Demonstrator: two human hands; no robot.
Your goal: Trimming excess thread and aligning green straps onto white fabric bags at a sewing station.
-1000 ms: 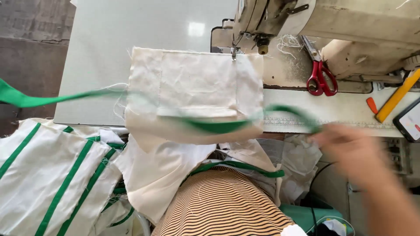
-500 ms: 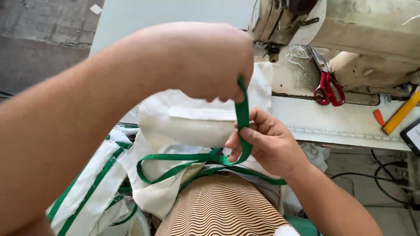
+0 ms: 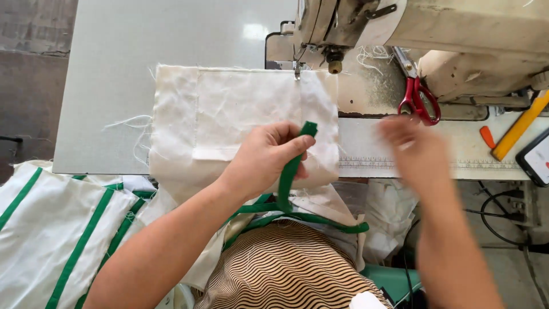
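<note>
Here, left hand (image 3: pixel 266 157) pinching green strap (image 3: pixel 291 171)

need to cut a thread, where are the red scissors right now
In the head view the red scissors lie at upper right on the sewing machine bed, just beyond the blurred right hand.

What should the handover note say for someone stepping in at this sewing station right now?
Left hand: pinches the end of the green strap between thumb and fingers, above the cream fabric piece.
Right hand: blurred, empty as far as can be told, near the red scissors.
Fabric piece lies flat on the table, its far edge by the needle of the sewing machine. The strap's loop hangs at the lap.
Done: strap end in hand.
Left: strap is not under the needle yet.
</note>
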